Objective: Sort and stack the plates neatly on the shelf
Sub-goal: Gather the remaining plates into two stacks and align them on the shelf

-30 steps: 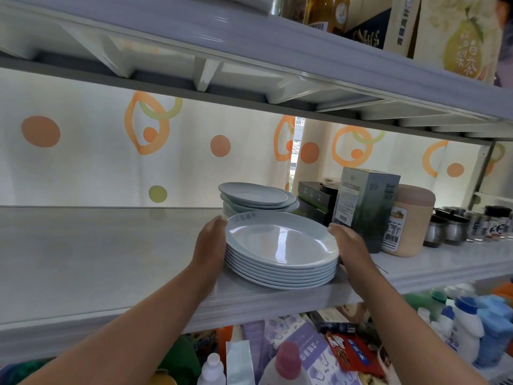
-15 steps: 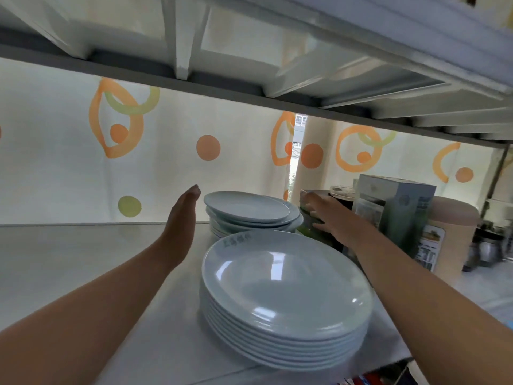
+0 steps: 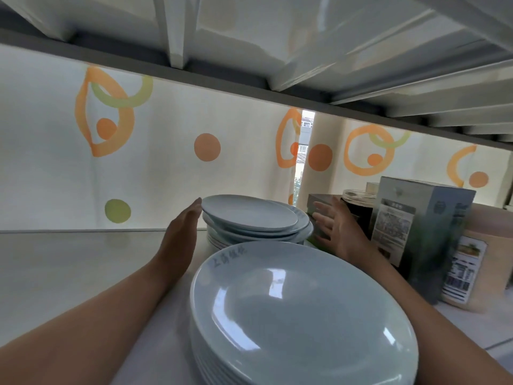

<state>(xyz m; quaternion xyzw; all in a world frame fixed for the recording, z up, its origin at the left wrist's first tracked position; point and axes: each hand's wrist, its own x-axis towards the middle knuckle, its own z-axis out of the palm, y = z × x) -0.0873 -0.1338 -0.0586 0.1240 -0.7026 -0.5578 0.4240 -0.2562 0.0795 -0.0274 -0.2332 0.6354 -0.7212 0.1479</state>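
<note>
Here the left hand point(image 3: 180, 234) is flat with straight fingers, its tips at the left rim of the rear stack point(image 3: 249, 218). The right hand point(image 3: 337, 230) is open, fingers spread, just right of that stack. The front stack point(image 3: 302, 315) sits nearer on the shelf point(image 3: 69, 268).

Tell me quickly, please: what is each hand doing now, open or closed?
Left hand: open, fingers straight, at the rear plate stack's left edge, holding nothing.
Right hand: open, fingers spread, right of that stack, holding nothing.
</note>
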